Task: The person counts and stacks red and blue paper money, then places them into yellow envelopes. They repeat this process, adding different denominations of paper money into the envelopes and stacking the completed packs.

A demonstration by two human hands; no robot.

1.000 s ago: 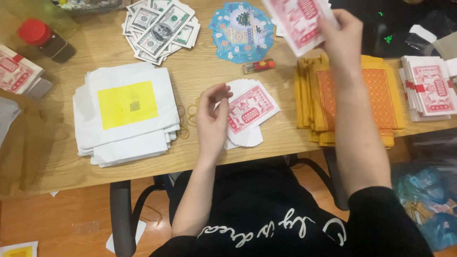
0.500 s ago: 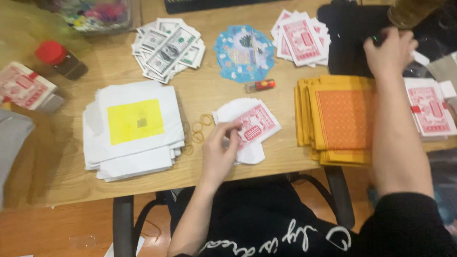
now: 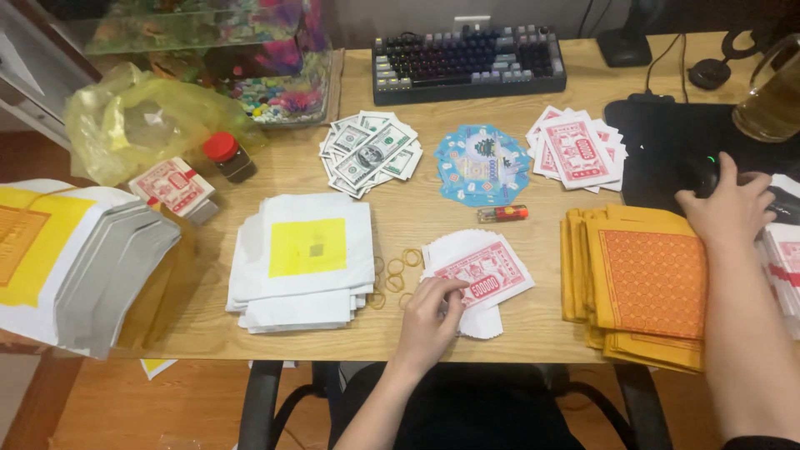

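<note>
Lower centre of the frame: left hand [image 3: 429, 321], fingers together, presses the red-and-white paper note stack [image 3: 479, 275] on the table [image 3: 433, 221]. Right edge: right hand [image 3: 727, 207], fingers spread, rests atop a black mouse [image 3: 707, 173].

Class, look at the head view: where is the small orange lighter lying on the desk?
The orange lighter lies mid-desk, just below the round blue paper stack and above the red-printed notes under the left hand.

The right hand [image 3: 723, 207] covers most of a dark mouse [image 3: 704, 171], so its shape stays unclear. The left hand [image 3: 429, 321] hides the near corner of the red-printed note stack [image 3: 479, 271]. The picture's edge cuts off the glass mug [image 3: 771, 92] and the big white-and-yellow paper pile [image 3: 67, 258].
</note>
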